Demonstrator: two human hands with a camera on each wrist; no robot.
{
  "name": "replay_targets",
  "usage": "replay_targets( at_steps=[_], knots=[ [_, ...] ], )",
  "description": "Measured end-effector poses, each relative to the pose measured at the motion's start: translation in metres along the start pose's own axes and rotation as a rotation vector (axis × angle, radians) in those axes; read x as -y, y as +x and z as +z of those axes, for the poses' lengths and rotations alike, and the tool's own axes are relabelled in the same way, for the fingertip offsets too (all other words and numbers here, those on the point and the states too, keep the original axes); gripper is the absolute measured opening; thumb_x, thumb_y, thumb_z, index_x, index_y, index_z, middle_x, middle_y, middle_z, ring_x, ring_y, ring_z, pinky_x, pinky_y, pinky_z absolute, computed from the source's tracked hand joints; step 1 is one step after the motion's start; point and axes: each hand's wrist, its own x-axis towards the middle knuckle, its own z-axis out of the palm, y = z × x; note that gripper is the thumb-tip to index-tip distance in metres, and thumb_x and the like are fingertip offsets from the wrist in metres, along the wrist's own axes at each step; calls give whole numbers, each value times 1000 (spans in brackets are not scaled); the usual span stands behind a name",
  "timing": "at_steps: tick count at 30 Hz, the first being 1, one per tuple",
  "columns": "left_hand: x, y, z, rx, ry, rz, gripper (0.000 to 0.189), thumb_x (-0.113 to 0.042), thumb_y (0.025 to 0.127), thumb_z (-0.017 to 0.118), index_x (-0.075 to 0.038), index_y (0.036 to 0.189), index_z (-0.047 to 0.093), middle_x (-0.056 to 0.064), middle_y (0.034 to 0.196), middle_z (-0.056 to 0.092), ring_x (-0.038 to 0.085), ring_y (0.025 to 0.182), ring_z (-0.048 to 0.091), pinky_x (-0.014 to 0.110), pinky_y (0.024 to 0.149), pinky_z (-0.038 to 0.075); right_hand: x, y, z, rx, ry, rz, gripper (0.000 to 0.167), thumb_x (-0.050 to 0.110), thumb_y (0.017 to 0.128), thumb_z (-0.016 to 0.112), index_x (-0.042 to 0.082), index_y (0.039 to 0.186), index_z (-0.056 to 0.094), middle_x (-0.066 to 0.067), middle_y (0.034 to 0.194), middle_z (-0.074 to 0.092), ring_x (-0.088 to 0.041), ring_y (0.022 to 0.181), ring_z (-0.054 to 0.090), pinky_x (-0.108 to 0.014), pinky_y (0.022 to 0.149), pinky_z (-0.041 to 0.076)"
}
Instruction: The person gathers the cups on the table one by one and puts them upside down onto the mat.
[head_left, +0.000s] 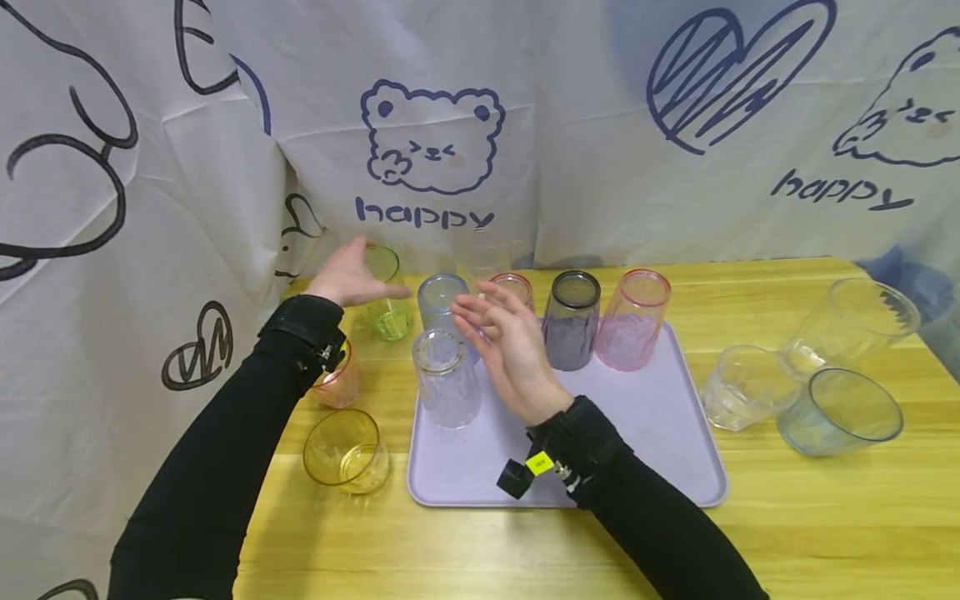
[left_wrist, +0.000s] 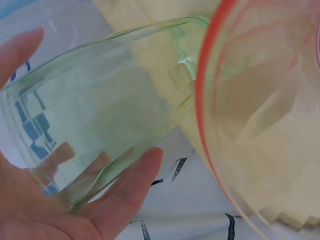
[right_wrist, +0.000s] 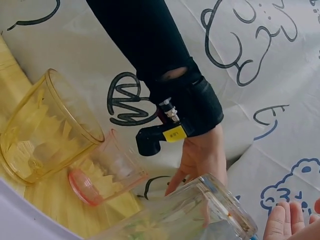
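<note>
My left hand (head_left: 351,277) spreads around the upper part of a green glass (head_left: 388,312) at the back left of the table. In the left wrist view, fingers (left_wrist: 127,192) lie along one side of the green glass, while the thumb (left_wrist: 22,50) stands off the other. My right hand (head_left: 517,354) hovers over the lilac tray (head_left: 637,425) with fingers extended, holding nothing. Close to its fingertips are an upside-down blue-grey glass (head_left: 438,308) and an upside-down clear glass (head_left: 447,387). A red-rimmed glass (head_left: 513,286) is partly hidden behind that hand.
Upside-down dark grey (head_left: 572,329) and pink (head_left: 633,325) glasses stand on the tray. Left of it are an orange glass (head_left: 341,385) and a yellow glass (head_left: 347,454). Clear glasses (head_left: 738,392) and a blue glass (head_left: 836,417) stand at the right. Cloth (head_left: 585,200) hangs behind.
</note>
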Motion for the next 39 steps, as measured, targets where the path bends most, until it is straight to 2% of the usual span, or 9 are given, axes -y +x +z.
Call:
replay_targets(
  at_steps=[9, 16, 18, 26, 32, 39],
  knots=[
    [-4, -2, 3, -58, 32, -27, 94, -44, 81, 79, 1, 149, 33, 29, 150, 42, 47, 138, 41, 60, 115, 37, -2, 0, 2, 4, -16, -16, 36, 2, 102, 41, 2, 138, 43, -10, 115, 63, -22, 111, 62, -40, 117, 43],
    [-1, -8, -3, -87, -8, -27, 91, -41, 82, 79, 0, 149, 34, 30, 151, 41, 48, 138, 41, 61, 114, 38, -3, -1, 0, 12, -30, -27, 34, 2, 101, 43, 4, 135, 46, -6, 109, 64, -19, 105, 64, -27, 104, 52],
    [-1, -11, -6, -111, -18, -18, 91, -41, 81, 79, 0, 149, 34, 30, 150, 42, 48, 137, 41, 62, 113, 38, -3, -1, -1, 16, -38, -28, 35, 3, 101, 43, 3, 137, 45, -6, 110, 64, -19, 107, 63, -27, 104, 53],
    [-3, -34, -29, -242, -55, 46, 91, -44, 82, 79, -2, 149, 35, 28, 136, 51, 44, 123, 51, 60, 101, 46, -3, -4, -5, 11, -32, -33, 35, -2, 98, 40, 4, 132, 47, -7, 111, 63, -21, 110, 62, -30, 107, 50],
    [-10, -53, -46, -381, -124, 132, 86, -39, 82, 80, -2, 147, 37, 27, 138, 52, 43, 123, 52, 57, 97, 47, -1, -5, -10, 5, -18, -35, 33, 0, 99, 42, 4, 131, 50, -6, 110, 65, -18, 107, 64, -28, 104, 52],
    [-28, -70, -48, -496, -190, 220, 84, -39, 80, 82, -6, 146, 40, 24, 136, 55, 42, 117, 59, 56, 94, 52, 2, -9, -22, 33, -53, -43, 34, 0, 99, 40, 3, 132, 48, -5, 111, 65, -19, 111, 64, -27, 103, 52]
  ],
)
